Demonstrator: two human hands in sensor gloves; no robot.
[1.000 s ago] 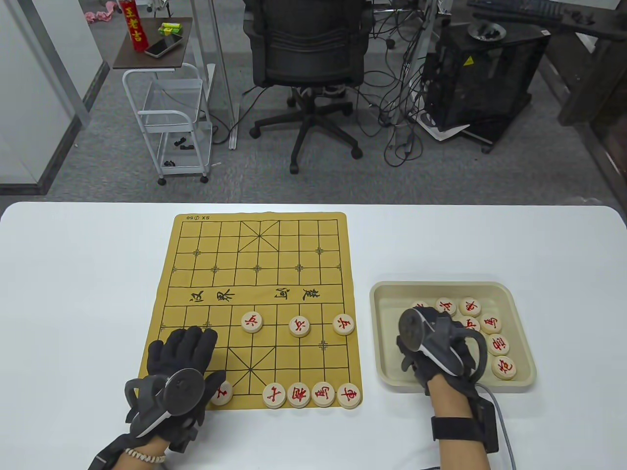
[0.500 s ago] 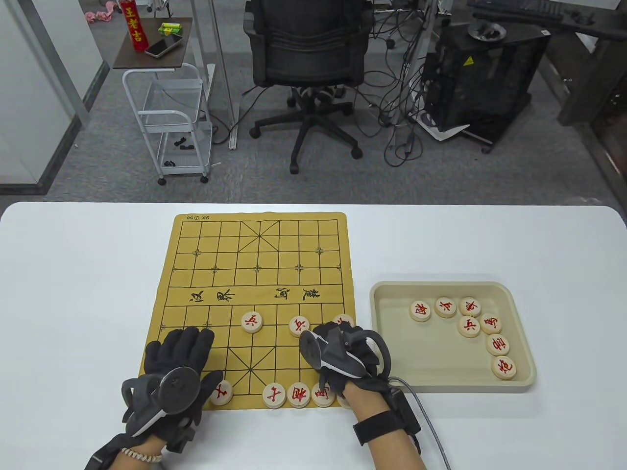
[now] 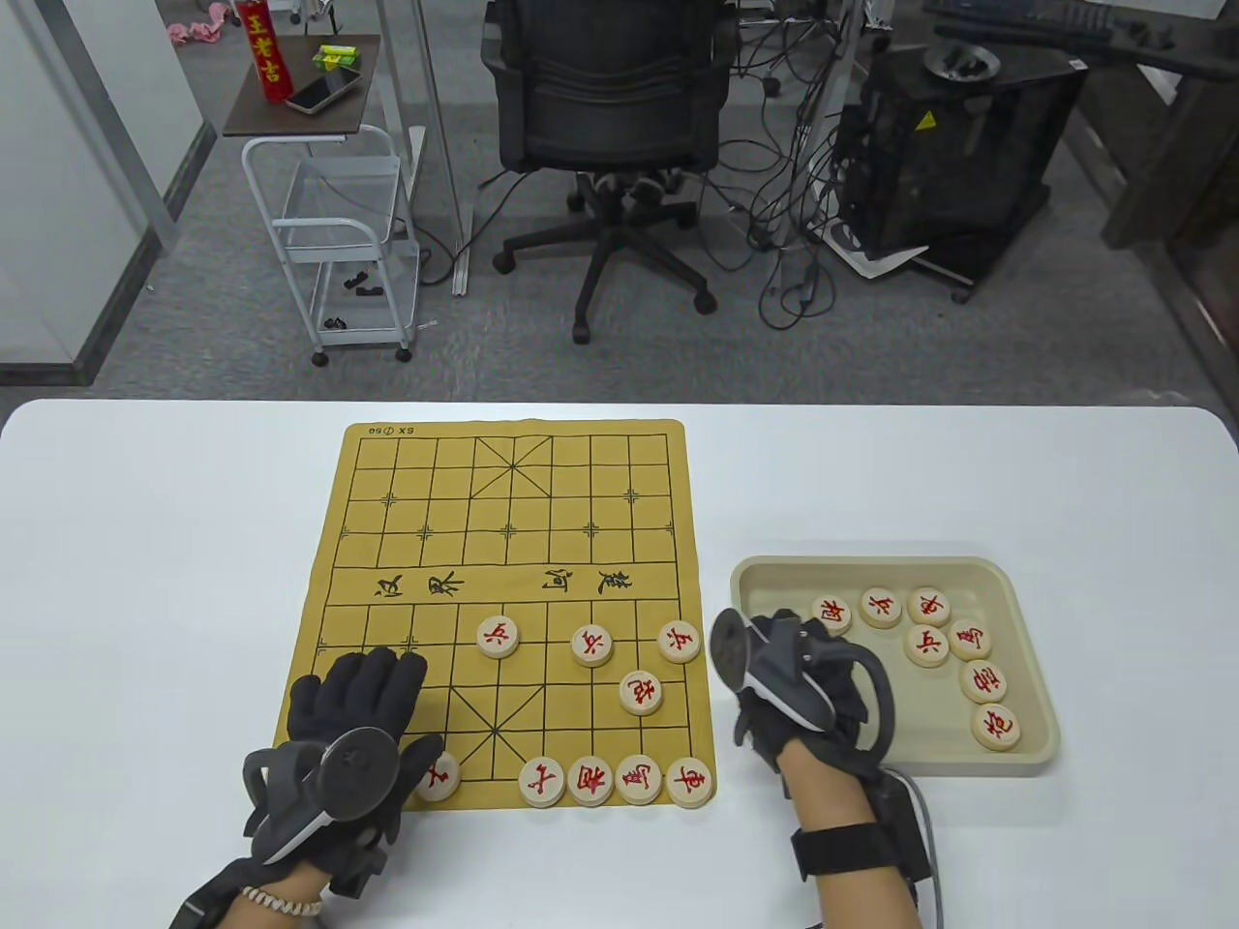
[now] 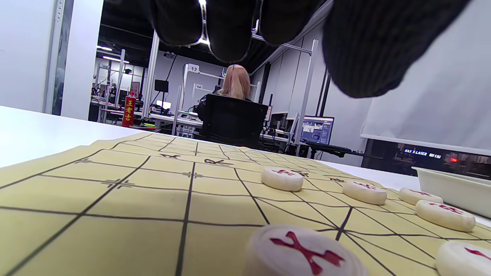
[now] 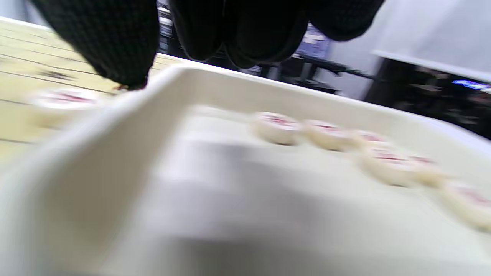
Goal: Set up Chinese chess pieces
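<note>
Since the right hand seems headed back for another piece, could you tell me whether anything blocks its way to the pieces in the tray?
Nothing visible does. The right hand is above the tray's near-left corner, and the tray floor between it and the nearest piece lies bare.

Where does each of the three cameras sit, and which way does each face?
Table view: high, looking down at the board, tray and both hands, left hand, right hand.
Left wrist view: low over the board, facing the office; fingertips on top.
Right wrist view: at the tray's near wall, blurred; fingertips on top.
Shared: tray and board pieces.
</note>
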